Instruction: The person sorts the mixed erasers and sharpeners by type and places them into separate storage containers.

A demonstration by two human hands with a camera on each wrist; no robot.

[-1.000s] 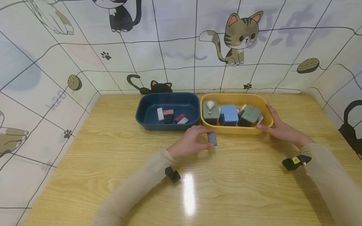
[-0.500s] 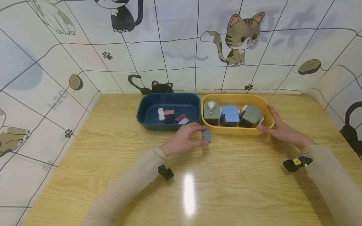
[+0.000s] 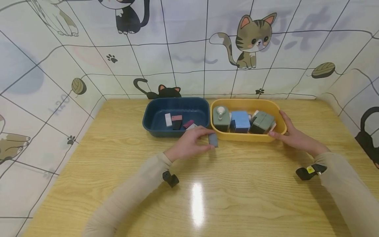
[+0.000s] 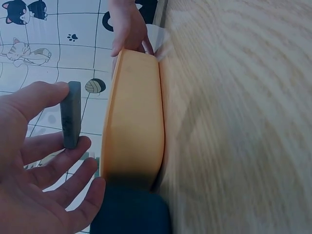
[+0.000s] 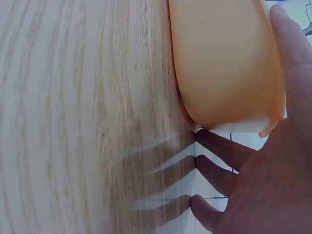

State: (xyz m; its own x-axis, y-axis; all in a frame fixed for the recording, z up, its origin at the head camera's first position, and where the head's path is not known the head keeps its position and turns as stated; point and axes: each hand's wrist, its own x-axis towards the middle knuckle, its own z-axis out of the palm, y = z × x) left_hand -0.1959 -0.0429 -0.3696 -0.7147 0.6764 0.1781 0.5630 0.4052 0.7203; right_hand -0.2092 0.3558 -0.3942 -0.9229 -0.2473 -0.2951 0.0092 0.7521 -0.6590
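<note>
Thumb and fingers of my left hand (image 3: 189,143) pinch a small flat grey block (image 4: 71,114) by its opposite edges, held up in front of the gap between two bins. The left wrist view shows its thin side, and the remaining fingers spread below. At the right end of the yellow bin (image 3: 245,136), my right hand (image 3: 299,135) grips it, thumb at the front rim and a finger along the far corner. Beside it stands the dark blue bin (image 3: 161,132), holding a white piece (image 3: 168,119), a pink piece (image 3: 176,118), a black piece (image 3: 177,125) and a magenta piece (image 3: 188,123).
Inside the yellow bin are a green pump-top bottle (image 3: 221,120), a blue box-shaped item (image 3: 240,121) and a tilted grey-green one (image 3: 262,121). Both bins stand near the back of the wooden table (image 3: 237,187). Cat-printed sheeting (image 3: 186,56) rises behind.
My left hand has moved left with the grey block, from in front of the yellow bin to the gap between the bins. The right hand stays at the yellow bin's end.
</note>
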